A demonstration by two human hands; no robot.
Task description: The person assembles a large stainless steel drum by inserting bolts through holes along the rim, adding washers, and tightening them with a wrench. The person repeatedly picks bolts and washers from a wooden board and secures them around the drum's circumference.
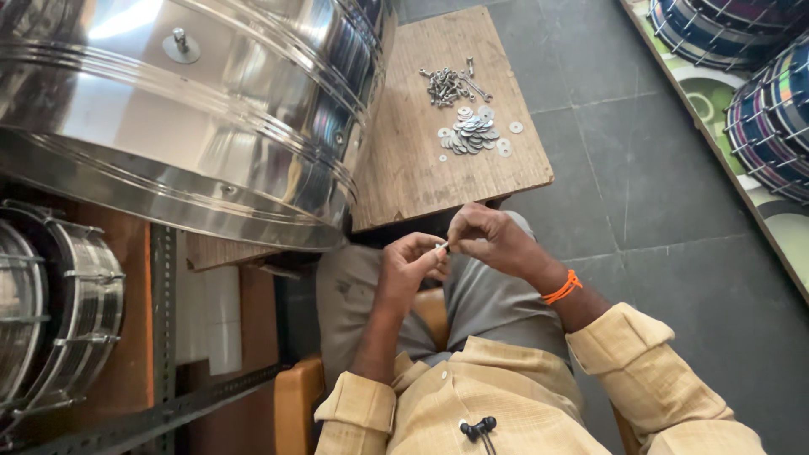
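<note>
steel drum shell (194, 109) | left of it: small steel drum (50, 312) | far right: striped drums (758, 84) | below: grey tile floor (657, 194)

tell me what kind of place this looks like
Likely a small drum-making or drum-repair workshop. A big shiny steel drum shell rests by a wooden board holding piles of washers and bolts, and finished drums with coloured bands sit along the right side.

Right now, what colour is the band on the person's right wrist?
Orange. The band circles the right wrist just above the cream shirt cuff, clearest in the head view.
</note>
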